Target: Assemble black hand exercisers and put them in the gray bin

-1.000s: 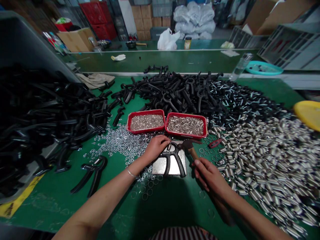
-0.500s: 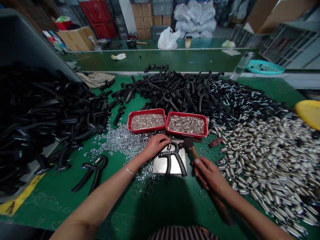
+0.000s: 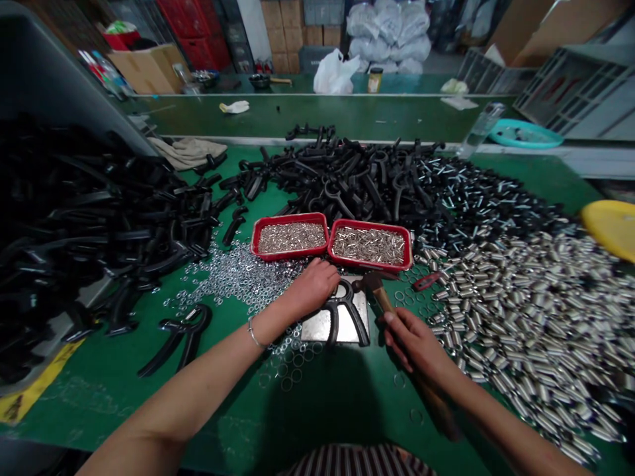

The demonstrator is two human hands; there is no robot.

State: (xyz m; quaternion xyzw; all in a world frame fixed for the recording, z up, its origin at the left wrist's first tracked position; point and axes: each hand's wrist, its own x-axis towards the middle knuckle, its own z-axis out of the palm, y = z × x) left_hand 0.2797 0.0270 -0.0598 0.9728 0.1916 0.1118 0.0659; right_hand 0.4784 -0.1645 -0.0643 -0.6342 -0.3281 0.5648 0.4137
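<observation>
R hand on hammer, L hand at blk grip tool

R hand is wrapped round the hammer's wooden hdl, hammer head fwd & left of it. L hand's fingers curl in by the tool's top; can't tell if they pinch a small pt. Tool lies on metal plate, btwn hands. 2 red trays fwd of L hand; springs R of R hand.

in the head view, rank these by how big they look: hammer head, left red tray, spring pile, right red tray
1. Spring pile, by far the largest
2. Left red tray and right red tray, too alike to rank
3. Hammer head, the smallest
</observation>
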